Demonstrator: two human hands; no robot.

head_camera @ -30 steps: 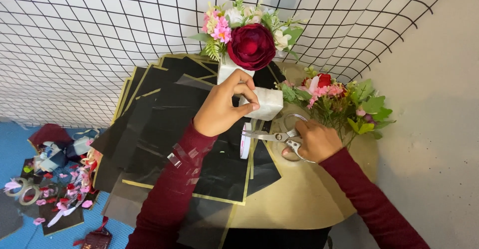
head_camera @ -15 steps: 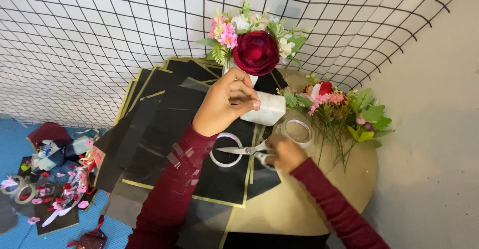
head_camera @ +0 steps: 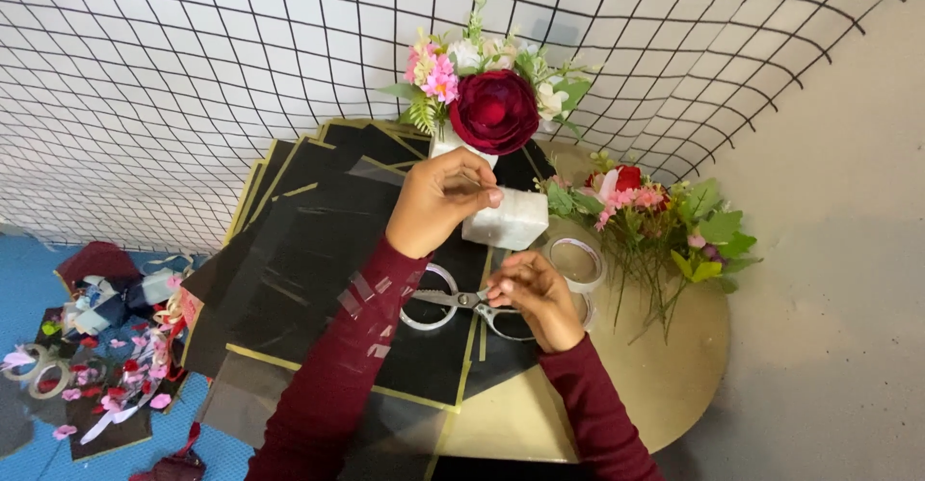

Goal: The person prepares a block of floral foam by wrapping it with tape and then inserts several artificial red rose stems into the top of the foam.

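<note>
My left hand [head_camera: 438, 201] pinches the white wrapped stem [head_camera: 506, 219] of a small bouquet [head_camera: 494, 110] with a large dark red rose, pink blooms and green sprigs. The bouquet stands at the back of the table against the wire grid. My right hand [head_camera: 530, 293] rests just below it, fingers closed on the handles of metal scissors [head_camera: 453, 300]. The scissors lie flat across a clear tape roll [head_camera: 424, 319] on black sheets. Short strips of clear tape stick to my left dark red sleeve [head_camera: 361, 298].
Black sheets with gold edges [head_camera: 308, 240] fan over the round gold table [head_camera: 674, 375]. A second tape roll [head_camera: 575, 261] and loose artificial flowers [head_camera: 655, 216] lie to the right. A black wire grid [head_camera: 193, 76] backs the table. Flower scraps and ribbon [head_camera: 96, 346] litter the blue floor at left.
My right hand has carried the scissors leftwards from beside the loose flowers and set them down over the tape roll on the black sheets. My left hand has stayed on the bouquet stem.
</note>
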